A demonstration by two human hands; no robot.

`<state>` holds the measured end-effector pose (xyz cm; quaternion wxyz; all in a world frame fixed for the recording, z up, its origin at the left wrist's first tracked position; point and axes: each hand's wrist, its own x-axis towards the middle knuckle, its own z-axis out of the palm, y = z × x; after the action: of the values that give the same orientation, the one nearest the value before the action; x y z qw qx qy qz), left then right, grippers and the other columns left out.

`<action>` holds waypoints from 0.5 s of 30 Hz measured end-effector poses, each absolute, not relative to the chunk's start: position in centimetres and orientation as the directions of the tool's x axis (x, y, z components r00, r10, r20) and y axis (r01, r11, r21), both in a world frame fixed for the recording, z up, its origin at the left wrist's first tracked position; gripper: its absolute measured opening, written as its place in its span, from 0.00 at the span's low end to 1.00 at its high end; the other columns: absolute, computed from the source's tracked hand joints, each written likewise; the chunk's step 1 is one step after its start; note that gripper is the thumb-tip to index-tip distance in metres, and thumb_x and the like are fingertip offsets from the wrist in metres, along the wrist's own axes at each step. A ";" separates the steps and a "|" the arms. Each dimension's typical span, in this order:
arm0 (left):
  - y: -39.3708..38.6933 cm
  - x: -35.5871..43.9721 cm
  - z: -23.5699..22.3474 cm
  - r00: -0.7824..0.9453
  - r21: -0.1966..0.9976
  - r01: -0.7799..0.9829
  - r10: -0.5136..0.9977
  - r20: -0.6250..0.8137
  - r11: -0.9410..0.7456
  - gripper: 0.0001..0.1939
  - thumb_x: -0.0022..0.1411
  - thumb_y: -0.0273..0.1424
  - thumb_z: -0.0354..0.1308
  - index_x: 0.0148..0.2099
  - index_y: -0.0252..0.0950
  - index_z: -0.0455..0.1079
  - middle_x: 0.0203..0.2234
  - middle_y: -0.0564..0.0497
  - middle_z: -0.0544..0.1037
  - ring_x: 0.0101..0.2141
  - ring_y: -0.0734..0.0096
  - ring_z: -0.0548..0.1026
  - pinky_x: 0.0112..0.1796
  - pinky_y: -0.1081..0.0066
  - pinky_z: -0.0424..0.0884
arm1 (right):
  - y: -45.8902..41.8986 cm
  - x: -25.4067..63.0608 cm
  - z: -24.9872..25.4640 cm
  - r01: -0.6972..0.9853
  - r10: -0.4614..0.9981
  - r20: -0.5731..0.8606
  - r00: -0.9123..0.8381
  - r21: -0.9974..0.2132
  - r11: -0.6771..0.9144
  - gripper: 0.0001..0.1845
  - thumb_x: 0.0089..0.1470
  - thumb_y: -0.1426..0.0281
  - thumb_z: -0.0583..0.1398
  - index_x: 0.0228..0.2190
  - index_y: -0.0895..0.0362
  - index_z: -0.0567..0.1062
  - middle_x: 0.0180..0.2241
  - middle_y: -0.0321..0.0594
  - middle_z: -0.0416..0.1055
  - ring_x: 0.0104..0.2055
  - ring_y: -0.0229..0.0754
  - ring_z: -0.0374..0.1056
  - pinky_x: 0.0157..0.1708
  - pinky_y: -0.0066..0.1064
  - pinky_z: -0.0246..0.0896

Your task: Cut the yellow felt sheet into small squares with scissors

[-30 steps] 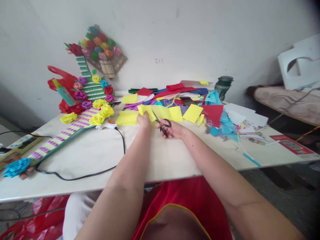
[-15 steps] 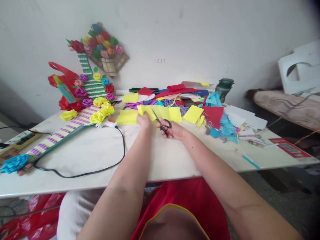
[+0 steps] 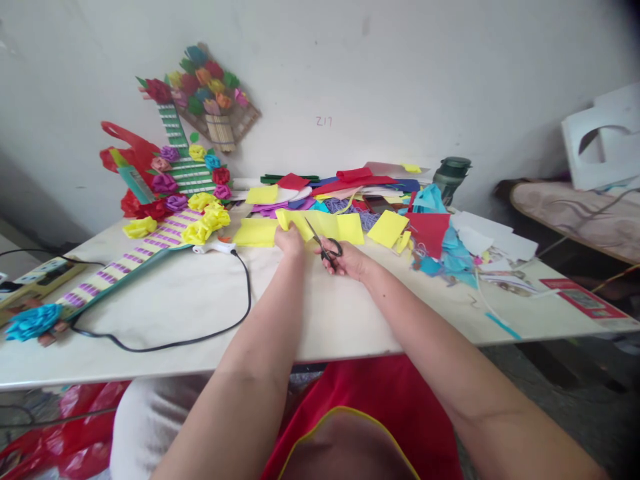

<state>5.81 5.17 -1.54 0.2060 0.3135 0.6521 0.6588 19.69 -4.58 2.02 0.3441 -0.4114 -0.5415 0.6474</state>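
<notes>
My left hand (image 3: 289,240) is closed on a long strip of yellow crepe paper (image 3: 324,225), pinching it near a fold. Black-handled scissors (image 3: 329,251) sit in my right hand (image 3: 347,259), with the fingers around the loops. Their blades point up and left in front of the strip; whether they touch it I cannot tell. A flat yellow piece (image 3: 256,233) lies left of my left hand. To the right of the strip rests a yellow square (image 3: 387,229), with small yellow scraps (image 3: 402,241) beside it.
A flower-trimmed guitar-shaped craft (image 3: 187,175) stands at left, near a white glue gun (image 3: 214,247) with a black cord (image 3: 249,293). Coloured sheets (image 3: 350,179) are piled along the wall. A dark green bottle (image 3: 451,179), red paper (image 3: 429,233) and blue scraps (image 3: 456,255) are at right.
The camera view has shifted very slightly, moving the background a little to the right. My hands, the scissors and the yellow strip hold nearly the same positions.
</notes>
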 end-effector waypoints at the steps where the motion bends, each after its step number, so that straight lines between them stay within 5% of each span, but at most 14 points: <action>1: 5.0 5.9 -1.4 -0.724 0.990 0.127 0.677 0.131 -0.056 0.12 0.55 0.32 0.51 0.39 0.31 0.69 0.32 0.43 0.76 0.36 0.63 0.75 0.39 0.69 0.68 | -4.6 19.7 2.0 0.000 0.893 -0.158 -0.423 -0.985 -0.174 0.22 0.53 0.53 0.53 0.33 0.62 0.68 0.15 0.33 0.63 0.13 0.30 0.59 0.06 0.19 0.41; 15: 4.9 5.7 -1.1 -0.723 0.992 0.119 0.682 0.113 -0.038 0.12 0.55 0.31 0.51 0.39 0.31 0.70 0.33 0.42 0.76 0.36 0.62 0.75 0.39 0.68 0.68 | -4.2 19.5 1.2 -0.009 0.905 -0.097 -0.414 -0.994 -0.111 0.22 0.52 0.54 0.55 0.33 0.62 0.69 0.16 0.32 0.63 0.13 0.29 0.59 0.07 0.19 0.42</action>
<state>5.72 4.89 -1.11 0.2153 0.3035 0.6591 0.6536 19.45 -4.23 1.17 0.3637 -0.4010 -0.5589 0.6281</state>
